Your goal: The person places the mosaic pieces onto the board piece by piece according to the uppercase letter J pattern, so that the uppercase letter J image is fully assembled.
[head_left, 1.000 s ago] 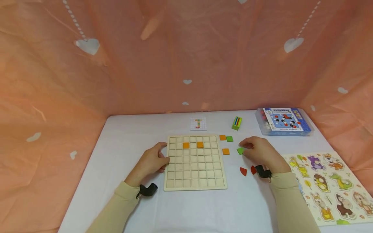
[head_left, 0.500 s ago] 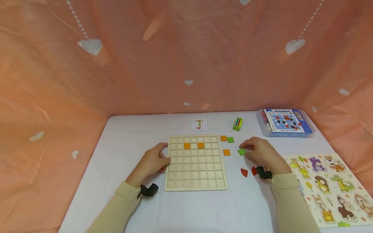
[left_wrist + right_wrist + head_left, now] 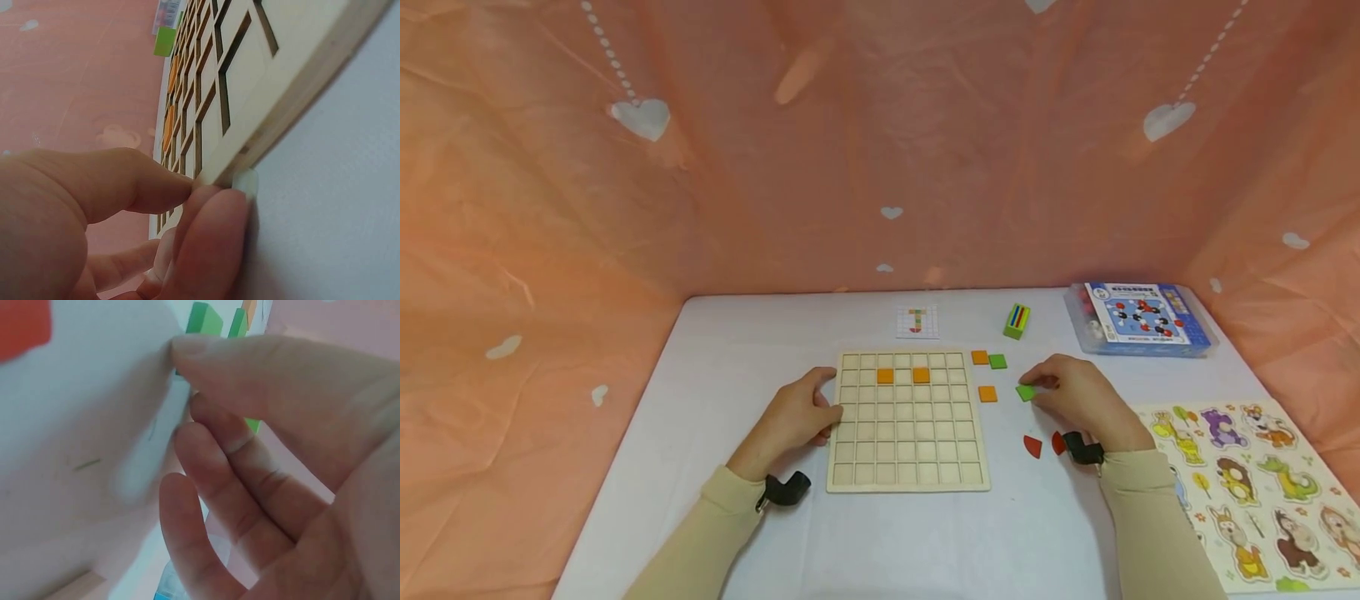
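Note:
A pale wooden grid board [image 3: 906,479] lies on the table with two orange square tiles [image 3: 885,377] set in its upper rows. My left hand [image 3: 790,412] holds the board's left edge, and the left wrist view shows the thumb and fingers [image 3: 209,244] against its rim. To the board's right, my right hand [image 3: 1078,396] pinches a small green square tile [image 3: 1025,392] at the table surface. In the right wrist view, the thumb [image 3: 206,353] touches that tile, while the index fingertip is hidden. Beside the board lie another green tile [image 3: 997,362] and two loose orange tiles [image 3: 987,394].
Two red quarter-circle pieces [image 3: 1033,447] lie near my right wrist. Behind the board are a pattern card [image 3: 917,322] and a small green block [image 3: 1017,321]. A plastic box [image 3: 1142,321] stands at back right, with an animal puzzle board [image 3: 1247,500] in front.
The whole head view has shifted slightly. Both hands keep their places, the left at the board's edge and the right at the green tile.

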### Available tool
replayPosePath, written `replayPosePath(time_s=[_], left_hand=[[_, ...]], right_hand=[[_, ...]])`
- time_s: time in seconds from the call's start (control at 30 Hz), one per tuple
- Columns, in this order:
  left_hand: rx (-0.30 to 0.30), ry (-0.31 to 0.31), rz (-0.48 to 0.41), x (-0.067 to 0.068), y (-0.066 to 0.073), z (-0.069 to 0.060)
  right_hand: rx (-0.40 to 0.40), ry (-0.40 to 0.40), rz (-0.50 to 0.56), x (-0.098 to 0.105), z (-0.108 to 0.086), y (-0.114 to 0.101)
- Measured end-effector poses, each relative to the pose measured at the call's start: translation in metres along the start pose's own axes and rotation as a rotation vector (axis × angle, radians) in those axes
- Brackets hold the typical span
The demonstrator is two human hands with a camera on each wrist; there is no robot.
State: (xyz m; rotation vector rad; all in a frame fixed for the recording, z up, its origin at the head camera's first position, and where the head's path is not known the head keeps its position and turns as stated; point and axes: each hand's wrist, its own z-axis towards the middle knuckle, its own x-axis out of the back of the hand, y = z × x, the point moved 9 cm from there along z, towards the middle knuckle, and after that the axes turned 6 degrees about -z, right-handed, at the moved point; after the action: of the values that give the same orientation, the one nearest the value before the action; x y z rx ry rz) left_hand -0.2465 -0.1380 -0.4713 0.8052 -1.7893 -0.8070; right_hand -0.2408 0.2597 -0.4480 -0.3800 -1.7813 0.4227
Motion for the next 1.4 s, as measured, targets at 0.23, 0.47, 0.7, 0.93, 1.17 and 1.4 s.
replayPosePath(time_s=[0.23, 0.47, 0.7, 0.93, 1.17, 1.4], left_hand=[[-0.014, -0.004, 0.008, -0.001, 0.000, 0.001], [-0.001, -0.011, -0.009, -0.001, -0.001, 0.001], [0.002, -0.015, -0.010, -0.001, -0.001, 0.000], [0.011, -0.014, -0.005, -0.001, -0.001, -0.001], [0.002, -0.024, -0.016, -0.007, 0.000, 0.001], [-0.004, -0.015, -0.006, -0.012, 0.002, 0.001]], right_hand=[[0.001, 0.008, 0.006, 0.000, 0.001, 0.001], [-0.005, -0.006, 0.037, -0.002, 0.000, 0.001], [0.040, 0.034, 0.018, 0.002, 0.001, -0.006], [0.132, 0.093, 0.018, -0.001, 0.012, -0.042], [0.185, 0.046, 0.092, -0.018, 0.029, -0.085], [0.255, 0.048, 0.078, -0.036, 0.040, -0.120]])
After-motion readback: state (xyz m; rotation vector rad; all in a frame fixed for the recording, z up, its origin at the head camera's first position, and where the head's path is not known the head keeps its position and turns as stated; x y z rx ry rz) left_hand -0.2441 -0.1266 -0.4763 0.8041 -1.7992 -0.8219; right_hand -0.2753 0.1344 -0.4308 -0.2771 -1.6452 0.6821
